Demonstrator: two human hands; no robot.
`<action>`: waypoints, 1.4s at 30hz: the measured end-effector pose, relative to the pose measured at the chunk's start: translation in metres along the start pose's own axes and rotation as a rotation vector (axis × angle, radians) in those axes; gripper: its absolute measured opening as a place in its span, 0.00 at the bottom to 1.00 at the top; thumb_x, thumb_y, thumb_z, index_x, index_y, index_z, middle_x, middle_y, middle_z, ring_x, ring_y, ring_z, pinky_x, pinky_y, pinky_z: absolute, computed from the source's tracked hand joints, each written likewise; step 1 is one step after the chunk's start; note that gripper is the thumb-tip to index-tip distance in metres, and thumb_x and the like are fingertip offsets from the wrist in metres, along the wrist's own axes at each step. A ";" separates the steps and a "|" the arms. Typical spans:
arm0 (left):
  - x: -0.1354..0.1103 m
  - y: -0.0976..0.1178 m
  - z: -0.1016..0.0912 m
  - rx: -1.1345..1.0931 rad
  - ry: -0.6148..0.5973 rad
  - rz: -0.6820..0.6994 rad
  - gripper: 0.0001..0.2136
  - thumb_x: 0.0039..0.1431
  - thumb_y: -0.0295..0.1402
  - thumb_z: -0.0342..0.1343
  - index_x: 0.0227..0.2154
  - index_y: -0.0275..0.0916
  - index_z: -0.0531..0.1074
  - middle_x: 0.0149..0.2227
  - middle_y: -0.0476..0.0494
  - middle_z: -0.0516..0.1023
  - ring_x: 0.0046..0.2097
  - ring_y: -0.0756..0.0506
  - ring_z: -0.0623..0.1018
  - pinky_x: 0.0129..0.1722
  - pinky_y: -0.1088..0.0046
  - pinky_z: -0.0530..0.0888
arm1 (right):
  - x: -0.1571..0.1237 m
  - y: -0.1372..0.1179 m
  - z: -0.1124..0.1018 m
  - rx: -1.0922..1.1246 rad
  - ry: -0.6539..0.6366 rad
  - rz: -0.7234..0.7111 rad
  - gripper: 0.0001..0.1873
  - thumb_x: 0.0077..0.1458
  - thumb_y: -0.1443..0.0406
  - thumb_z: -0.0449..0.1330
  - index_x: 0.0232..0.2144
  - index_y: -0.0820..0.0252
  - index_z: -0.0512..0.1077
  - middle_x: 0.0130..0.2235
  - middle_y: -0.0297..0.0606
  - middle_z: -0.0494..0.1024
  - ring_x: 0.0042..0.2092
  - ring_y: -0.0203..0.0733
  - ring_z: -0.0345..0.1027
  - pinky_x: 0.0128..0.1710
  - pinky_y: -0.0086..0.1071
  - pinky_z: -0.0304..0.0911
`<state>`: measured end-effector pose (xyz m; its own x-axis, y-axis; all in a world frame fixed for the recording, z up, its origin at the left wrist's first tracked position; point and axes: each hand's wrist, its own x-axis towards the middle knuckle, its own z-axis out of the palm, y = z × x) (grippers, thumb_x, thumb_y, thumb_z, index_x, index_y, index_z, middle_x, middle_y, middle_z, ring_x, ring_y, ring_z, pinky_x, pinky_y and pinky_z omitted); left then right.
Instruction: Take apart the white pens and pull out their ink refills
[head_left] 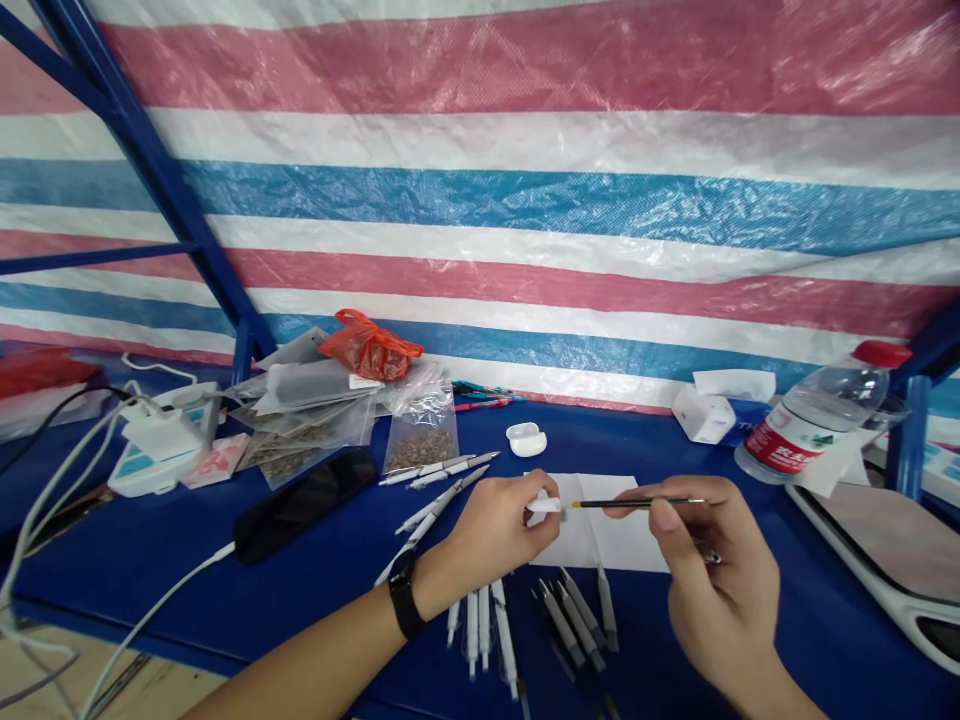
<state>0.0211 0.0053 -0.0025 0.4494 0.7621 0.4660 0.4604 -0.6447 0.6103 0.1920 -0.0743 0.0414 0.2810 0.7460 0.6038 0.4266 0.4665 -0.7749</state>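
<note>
Fingers (525, 498) of the left hand (484, 535) are clenched on a small white piece (544, 506), its exact form too small to tell. The right hand (712, 565) grasps a slim black rod (637, 503) between thumb and fingers; its yellow tip points at the white piece and sits just beside it. Both things are held above a sheet of white paper (600, 535) lying on the blue counter (150, 590).

Below the paper, white and grey pen-like tubes (484, 625) lie side by side, with darker-tipped ones (574, 620) next to them, and more white tubes (442, 475) lie to the left of the left hand. A black wristwatch (403, 595) circles the left wrist. Farther back are a white earbud case (526, 439), a clear bag of brown seeds (420, 430), a heap of flat packets (300, 425), and an orange plastic bag (367, 345). A black phone (304, 505) lies on a white cable, near a white charger (161, 435). To the right stand a tissue box (701, 413) and a water bottle (817, 415) with a red cap. A striped tarpaulin (480, 200) hangs behind the counter.
</note>
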 end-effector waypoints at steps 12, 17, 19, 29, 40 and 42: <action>0.001 0.008 -0.006 -0.094 0.005 -0.050 0.01 0.58 0.30 0.56 0.32 0.41 0.72 0.20 0.56 0.70 0.19 0.53 0.67 0.20 0.79 0.60 | 0.000 0.004 0.003 -0.051 0.053 -0.053 0.10 0.68 0.56 0.56 0.37 0.55 0.67 0.29 0.36 0.79 0.20 0.35 0.63 0.19 0.28 0.55; 0.001 0.006 -0.006 -0.070 0.011 -0.040 0.01 0.59 0.30 0.56 0.32 0.41 0.72 0.21 0.55 0.72 0.19 0.53 0.68 0.21 0.79 0.62 | -0.001 0.004 0.005 -0.035 0.026 -0.047 0.10 0.68 0.56 0.57 0.38 0.55 0.68 0.30 0.35 0.80 0.19 0.33 0.59 0.19 0.28 0.54; 0.001 0.005 -0.006 -0.047 0.001 -0.035 0.01 0.59 0.30 0.56 0.32 0.41 0.72 0.22 0.55 0.72 0.19 0.53 0.68 0.21 0.79 0.62 | -0.001 0.004 0.005 -0.040 0.017 -0.039 0.10 0.68 0.56 0.57 0.38 0.55 0.68 0.29 0.35 0.80 0.18 0.32 0.56 0.18 0.28 0.53; 0.000 0.003 -0.004 -0.005 -0.045 -0.060 0.07 0.53 0.25 0.58 0.35 0.41 0.73 0.22 0.55 0.71 0.21 0.52 0.70 0.23 0.79 0.63 | 0.003 0.008 0.001 -0.152 -0.216 -0.135 0.06 0.66 0.62 0.57 0.37 0.54 0.73 0.28 0.32 0.77 0.23 0.34 0.62 0.21 0.27 0.58; 0.009 0.023 -0.021 -0.716 -0.078 -0.391 0.12 0.54 0.42 0.62 0.28 0.38 0.70 0.19 0.59 0.57 0.21 0.55 0.56 0.22 0.76 0.54 | 0.014 0.016 0.007 -0.174 -0.334 0.005 0.09 0.61 0.57 0.60 0.39 0.55 0.75 0.24 0.29 0.68 0.21 0.35 0.58 0.18 0.27 0.57; 0.008 0.023 -0.021 -0.936 -0.137 -0.478 0.17 0.52 0.46 0.66 0.30 0.38 0.70 0.19 0.60 0.57 0.19 0.56 0.52 0.21 0.76 0.50 | 0.013 0.017 0.010 -0.177 -0.325 -0.015 0.09 0.62 0.57 0.60 0.38 0.55 0.76 0.26 0.31 0.72 0.22 0.35 0.59 0.19 0.28 0.57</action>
<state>0.0191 -0.0020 0.0292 0.4869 0.8734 0.0063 -0.1348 0.0680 0.9885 0.1944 -0.0519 0.0340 -0.0024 0.8649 0.5020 0.5785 0.4107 -0.7048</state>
